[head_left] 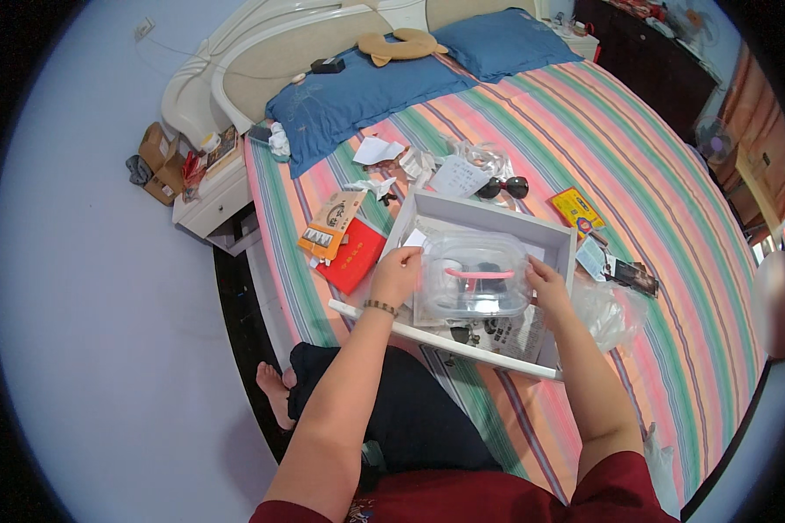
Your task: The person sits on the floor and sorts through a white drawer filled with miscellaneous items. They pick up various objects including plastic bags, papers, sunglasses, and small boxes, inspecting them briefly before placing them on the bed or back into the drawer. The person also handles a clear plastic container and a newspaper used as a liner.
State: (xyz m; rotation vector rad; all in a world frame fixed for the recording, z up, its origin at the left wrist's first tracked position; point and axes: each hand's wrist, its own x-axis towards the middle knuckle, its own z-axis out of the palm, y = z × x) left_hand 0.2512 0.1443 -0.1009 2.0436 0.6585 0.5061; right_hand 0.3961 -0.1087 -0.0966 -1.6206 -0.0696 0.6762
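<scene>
Between my two hands is a clear plastic box [475,301] with a pink handle [480,275] on its lid. My left hand [398,277] has its fingers closed on the box's left edge, and a beaded bracelet circles that wrist. On the opposite edge, my right hand [545,286] grips with thumb and fingers. The box is over a white drawer [488,209] lying on the bed, its floor lined with printed paper [519,336]. Whether the box rests on the drawer floor or hangs just above it, I cannot tell.
Left of the drawer lie a red booklet [355,254] and an orange-brown packet [333,222]. Beyond it are papers [459,177] and sunglasses [503,187]. A yellow box [576,209], cards [632,277] and a clear plastic bag [610,314] lie to the right. A nightstand [214,205] stands at left.
</scene>
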